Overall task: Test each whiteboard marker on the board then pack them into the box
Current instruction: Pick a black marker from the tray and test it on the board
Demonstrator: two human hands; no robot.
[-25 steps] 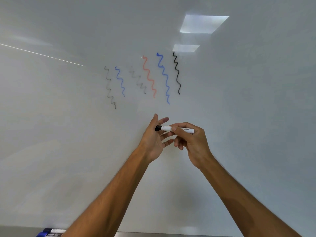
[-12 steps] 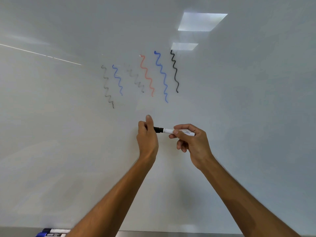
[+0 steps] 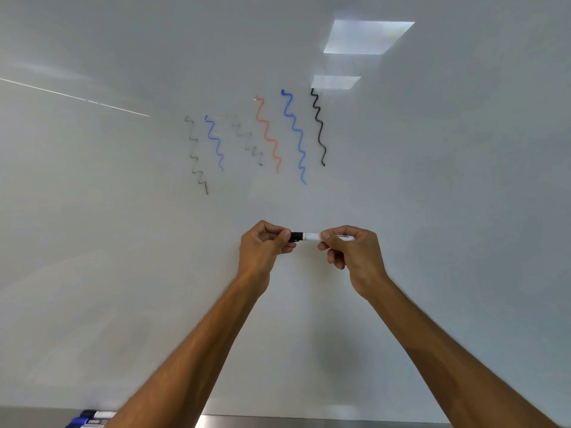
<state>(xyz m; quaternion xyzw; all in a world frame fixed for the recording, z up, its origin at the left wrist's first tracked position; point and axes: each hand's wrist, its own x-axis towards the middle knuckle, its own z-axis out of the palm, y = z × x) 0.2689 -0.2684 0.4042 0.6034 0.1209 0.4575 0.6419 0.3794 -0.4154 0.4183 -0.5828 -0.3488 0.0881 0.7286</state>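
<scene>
White marker (image 3: 312,236) gripped by left hand (image 3: 264,247) and right hand (image 3: 355,253); spares (image 3: 94,419) on ledge (image 3: 309,423).

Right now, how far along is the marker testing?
Six squiggles mark the whiteboard, so six tests look done. In hand: a black-capped marker, left hand on the cap, right hand gripping the barrel. Left: at least two markers lie on the ledge below; no box is in view.

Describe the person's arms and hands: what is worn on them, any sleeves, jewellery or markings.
Nothing is worn. The left hand and right hand are bare, with no gloves, and no ring shows on the fingers in view. Neither wrist carries a watch or bracelet. The left forearm and right forearm are uncovered down to the frame's edge, with no sleeve, tattoo or marking visible.
</scene>
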